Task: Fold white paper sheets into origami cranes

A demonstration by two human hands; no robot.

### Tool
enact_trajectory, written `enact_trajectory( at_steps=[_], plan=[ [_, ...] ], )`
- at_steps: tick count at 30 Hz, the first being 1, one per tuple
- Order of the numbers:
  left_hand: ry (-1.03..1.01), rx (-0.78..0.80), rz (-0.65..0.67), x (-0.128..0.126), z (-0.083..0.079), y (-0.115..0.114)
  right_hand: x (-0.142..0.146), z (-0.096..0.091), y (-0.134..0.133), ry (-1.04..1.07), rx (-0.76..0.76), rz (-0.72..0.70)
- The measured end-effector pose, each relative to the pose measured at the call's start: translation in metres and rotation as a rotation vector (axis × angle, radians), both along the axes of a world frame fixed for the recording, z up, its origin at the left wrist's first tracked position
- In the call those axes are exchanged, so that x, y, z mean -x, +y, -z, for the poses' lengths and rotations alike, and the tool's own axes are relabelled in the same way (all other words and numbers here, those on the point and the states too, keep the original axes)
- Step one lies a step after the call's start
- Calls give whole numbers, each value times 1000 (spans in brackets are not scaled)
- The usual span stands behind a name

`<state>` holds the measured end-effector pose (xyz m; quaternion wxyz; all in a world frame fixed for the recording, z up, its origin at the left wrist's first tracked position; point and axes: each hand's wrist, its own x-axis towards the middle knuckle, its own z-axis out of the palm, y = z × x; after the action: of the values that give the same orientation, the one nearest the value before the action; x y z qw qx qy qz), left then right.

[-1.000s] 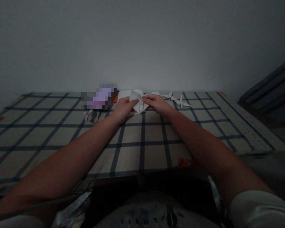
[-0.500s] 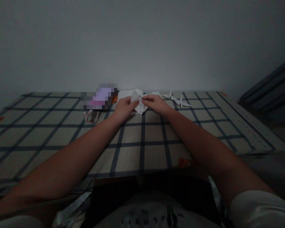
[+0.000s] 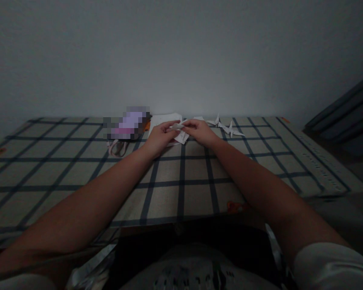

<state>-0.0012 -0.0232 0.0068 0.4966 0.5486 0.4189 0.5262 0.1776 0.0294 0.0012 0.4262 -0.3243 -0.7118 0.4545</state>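
A small white folded paper piece is held between both my hands at the far middle of the checked cloth. My left hand pinches its left side, fingers closed. On its right side my right hand pinches it too. The paper now lies lower and flatter between the fingertips. More white paper sheets lie just behind the hands.
Two finished white paper cranes stand to the right of my hands. A blurred purple object and a pale loop of cord lie to the left. A grey wall rises behind; dark furniture stands at the right.
The upright flap of the paper piece has been folded down flat between my fingers. Both hands stay in nearly the same place.
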Motion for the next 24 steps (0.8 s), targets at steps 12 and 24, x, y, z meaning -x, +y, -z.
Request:
enact_trajectory(
  at_steps=[12, 24],
  plan=[
    [-38, 14, 43, 5, 7, 8, 2, 3, 0, 4, 58, -53],
    [-97, 110, 52, 0, 0, 2, 4, 2, -2, 15, 42, -20]
  ],
)
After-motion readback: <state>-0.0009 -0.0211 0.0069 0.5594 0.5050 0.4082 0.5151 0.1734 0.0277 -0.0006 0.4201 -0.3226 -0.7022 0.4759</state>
